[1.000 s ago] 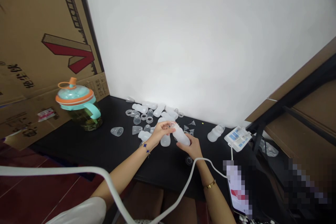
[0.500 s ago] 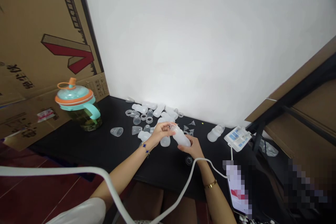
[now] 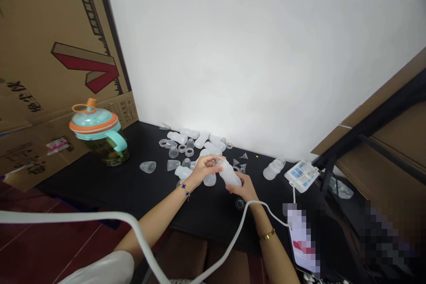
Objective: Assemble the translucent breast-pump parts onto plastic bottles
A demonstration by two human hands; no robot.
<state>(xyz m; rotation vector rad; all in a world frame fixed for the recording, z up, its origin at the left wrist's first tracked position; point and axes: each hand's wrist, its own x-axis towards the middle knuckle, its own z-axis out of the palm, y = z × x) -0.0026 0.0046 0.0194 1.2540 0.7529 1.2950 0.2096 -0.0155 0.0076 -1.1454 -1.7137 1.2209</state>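
Note:
A translucent white baby bottle [image 3: 229,174] is held tilted above the black table, between both hands. The fingers of my left hand [image 3: 207,167] are closed around its upper end, where a clear ring or collar shows. My right hand [image 3: 244,186] grips the lower body from the right. Behind and left of my hands lie several loose bottle bodies [image 3: 177,137], rings [image 3: 189,152] and clear caps [image 3: 173,165]. Small clear nipples [image 3: 243,156] lie just beyond my right hand. A bottle with a clear cap [image 3: 274,168] lies to the right.
A teal and orange lidded jug [image 3: 100,133] stands at the left by a large cardboard box [image 3: 43,53]. At the right are a white power strip [image 3: 302,175] and a phone [image 3: 302,244]. A thick white cable [image 3: 133,226] crosses in front of my arms.
Almost nothing differs. Both hands keep their hold on the bottle, with only a very slight shift of the fingers and the view.

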